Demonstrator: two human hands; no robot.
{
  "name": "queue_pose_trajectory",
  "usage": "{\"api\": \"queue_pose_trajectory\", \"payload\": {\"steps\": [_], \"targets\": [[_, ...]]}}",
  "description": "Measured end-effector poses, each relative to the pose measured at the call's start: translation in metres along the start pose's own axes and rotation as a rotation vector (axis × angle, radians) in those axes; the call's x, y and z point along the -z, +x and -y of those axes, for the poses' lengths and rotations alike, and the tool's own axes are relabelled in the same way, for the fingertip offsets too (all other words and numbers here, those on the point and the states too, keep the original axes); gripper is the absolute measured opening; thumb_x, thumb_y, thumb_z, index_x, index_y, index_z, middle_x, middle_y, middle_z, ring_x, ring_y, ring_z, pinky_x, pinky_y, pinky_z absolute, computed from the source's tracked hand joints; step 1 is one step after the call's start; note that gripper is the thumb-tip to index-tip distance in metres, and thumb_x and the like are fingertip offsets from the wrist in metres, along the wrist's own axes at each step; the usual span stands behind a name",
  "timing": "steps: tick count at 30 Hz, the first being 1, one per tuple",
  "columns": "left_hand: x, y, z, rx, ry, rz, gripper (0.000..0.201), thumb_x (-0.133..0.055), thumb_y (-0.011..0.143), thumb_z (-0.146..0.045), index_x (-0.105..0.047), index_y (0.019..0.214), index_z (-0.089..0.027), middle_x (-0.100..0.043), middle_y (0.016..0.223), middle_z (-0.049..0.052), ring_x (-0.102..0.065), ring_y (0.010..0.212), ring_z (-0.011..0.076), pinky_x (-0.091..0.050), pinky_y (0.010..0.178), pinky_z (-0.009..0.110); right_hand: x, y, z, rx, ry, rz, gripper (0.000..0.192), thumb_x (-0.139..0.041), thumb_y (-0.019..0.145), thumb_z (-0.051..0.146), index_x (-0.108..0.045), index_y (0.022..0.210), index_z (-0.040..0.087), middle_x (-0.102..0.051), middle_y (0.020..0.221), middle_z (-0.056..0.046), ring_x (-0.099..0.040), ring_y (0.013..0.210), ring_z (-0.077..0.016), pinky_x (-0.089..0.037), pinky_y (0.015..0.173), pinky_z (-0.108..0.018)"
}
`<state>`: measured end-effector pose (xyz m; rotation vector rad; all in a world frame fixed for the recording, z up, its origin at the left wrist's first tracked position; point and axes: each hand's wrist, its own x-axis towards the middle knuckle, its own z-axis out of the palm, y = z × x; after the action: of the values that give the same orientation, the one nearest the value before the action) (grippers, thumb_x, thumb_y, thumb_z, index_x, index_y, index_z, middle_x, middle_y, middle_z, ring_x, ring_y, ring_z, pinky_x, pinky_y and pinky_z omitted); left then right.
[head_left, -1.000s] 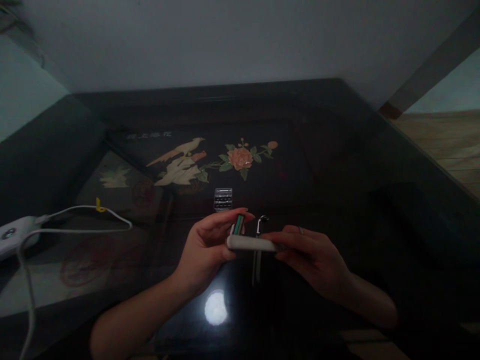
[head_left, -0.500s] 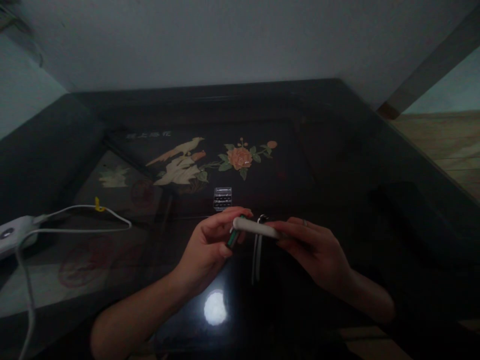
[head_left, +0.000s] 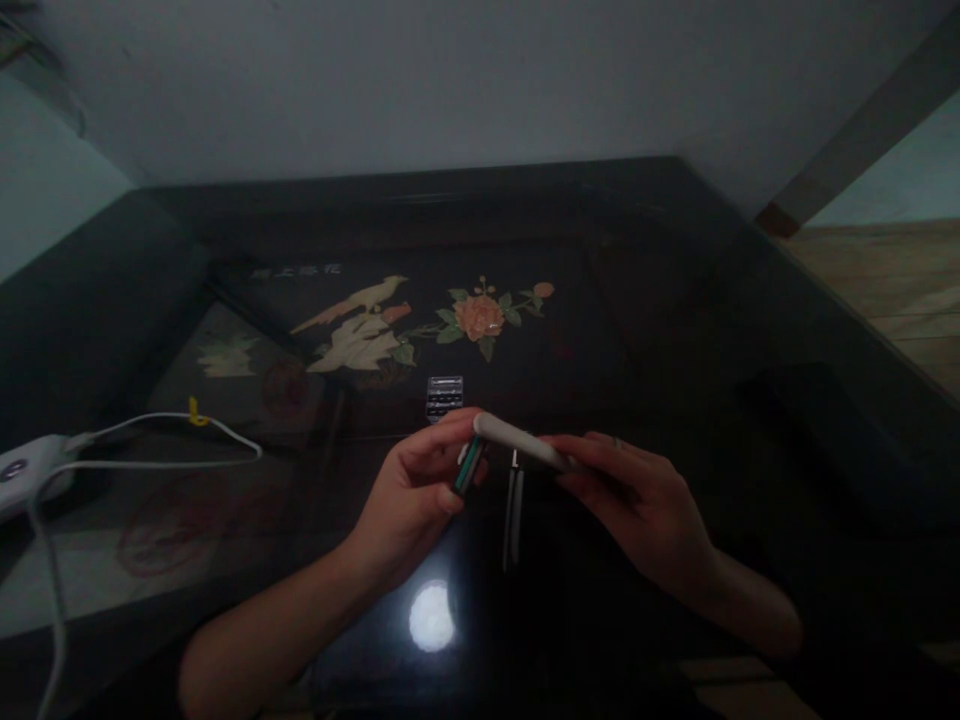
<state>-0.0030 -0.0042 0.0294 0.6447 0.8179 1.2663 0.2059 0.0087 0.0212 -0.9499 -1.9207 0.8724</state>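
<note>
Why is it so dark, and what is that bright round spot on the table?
Head view: dim and underexposed; the bright spot is glare from a light on the glossy table. The left hand and right hand look murky, and the table edges bend from lens distortion.

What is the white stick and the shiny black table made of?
The white stick, held in the right hand, looks like smooth matte plastic: even colour, rounded end. The table seems dark lacquered wood, maybe under glass: it mirrors a lamp and carries inlaid flowers.
</note>
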Motion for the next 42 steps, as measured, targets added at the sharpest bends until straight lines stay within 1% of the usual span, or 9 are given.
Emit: {"api": "queue_pose_trajectory", "payload": {"steps": [5,10,15,20,24,28,33,38,42], "targets": [[0.0004,0.0,0.0,-0.011,-0.002,0.025,0.045,-0.093,0.05,-0.034,-0.079,0.092,-0.025,-0.072,0.106,0.004,-0.065,0.091,0.0179,-0.051,0.079,0.024,-0.0001,-0.0016,0.0005,0.073,0.03,0.074,0.03,-0.056,0.093,0.017,-0.064,0.121,0.026,-0.065,0.081,0.0,-0.059,0.065,-0.0103,-0.05,0.058,-0.019],[0.001,-0.0003,-0.0002,-0.004,0.003,0.037,0.044,-0.093,0.047,-0.035,-0.079,0.088,-0.026,-0.071,0.107,0.003,-0.064,0.077,0.0131,-0.05,0.069,0.021,0.0024,0.0009,0.0009,0.03,-0.016,0.001,0.03,-0.057,0.092,0.013,-0.065,0.119,0.024,-0.067,0.085,-0.001,-0.062,0.071,-0.011,-0.051,0.062,-0.019],[0.0016,-0.0007,-0.0009,-0.012,0.006,0.049,0.044,-0.092,0.052,-0.032,-0.078,0.094,-0.026,-0.071,0.109,0.004,-0.066,0.088,0.0172,-0.052,0.076,0.024,0.001,-0.0014,0.0009,0.126,0.008,0.065,0.029,-0.055,0.094,0.02,-0.065,0.121,0.024,-0.065,0.08,-0.001,-0.061,0.065,-0.0108,-0.05,0.057,-0.019],[0.0,-0.0007,-0.0026,0.012,0.017,0.017,0.047,-0.094,0.045,-0.036,-0.079,0.088,-0.025,-0.071,0.104,0.004,-0.065,0.083,0.0173,-0.052,0.076,0.027,0.0022,0.001,-0.0005,0.019,-0.024,0.013,0.029,-0.055,0.094,0.021,-0.066,0.119,0.026,-0.069,0.084,-0.001,-0.063,0.07,-0.0125,-0.052,0.061,-0.021],[0.002,-0.0003,-0.0016,0.024,0.013,0.031,0.049,-0.094,0.046,-0.036,-0.078,0.091,-0.023,-0.071,0.103,0.004,-0.065,0.084,0.0163,-0.051,0.077,0.025,0.0015,0.0005,0.0013,0.064,0.014,0.021,0.028,-0.056,0.093,0.022,-0.066,0.119,0.028,-0.067,0.081,0.0,-0.061,0.066,-0.0114,-0.05,0.057,-0.02],[0.0024,-0.0005,-0.0017,0.04,-0.005,0.066,0.05,-0.093,0.05,-0.033,-0.077,0.096,-0.023,-0.074,0.094,0.003,-0.067,0.084,0.0158,-0.051,0.078,0.022,-0.0004,-0.0013,0.0008,0.084,0.042,0.08,0.029,-0.056,0.094,0.023,-0.065,0.121,0.027,-0.064,0.079,0.0,-0.059,0.065,-0.0106,-0.049,0.057,-0.019],[-0.0001,0.0006,-0.0034,0.046,-0.051,0.067,0.043,-0.094,0.049,-0.028,-0.079,0.089,-0.024,-0.074,0.081,0.0,-0.066,0.072,0.0118,-0.052,0.071,0.019,0.0022,0.001,-0.0008,0.025,0.0,0.018,0.029,-0.055,0.094,0.02,-0.065,0.12,0.027,-0.067,0.084,-0.001,-0.061,0.07,-0.0117,-0.051,0.061,-0.02],[0.0007,0.0011,-0.0021,0.015,-0.016,0.044,0.051,-0.094,0.047,-0.029,-0.078,0.095,-0.021,-0.074,0.092,0.004,-0.066,0.074,0.0124,-0.052,0.069,0.018,-0.0004,-0.0007,0.0015,0.113,0.051,0.081,0.027,-0.055,0.095,0.024,-0.066,0.12,0.025,-0.065,0.08,0.0,-0.059,0.063,-0.01,-0.049,0.055,-0.018],[-0.0012,0.0001,-0.0019,-0.007,-0.02,0.048,0.048,-0.095,0.044,-0.029,-0.079,0.089,-0.022,-0.073,0.093,0.003,-0.066,0.078,0.0142,-0.053,0.071,0.02,0.0002,0.0009,0.0009,0.056,0.028,0.029,0.03,-0.056,0.093,0.017,-0.066,0.12,0.025,-0.065,0.08,0.001,-0.059,0.066,-0.0094,-0.05,0.059,-0.017]]}}
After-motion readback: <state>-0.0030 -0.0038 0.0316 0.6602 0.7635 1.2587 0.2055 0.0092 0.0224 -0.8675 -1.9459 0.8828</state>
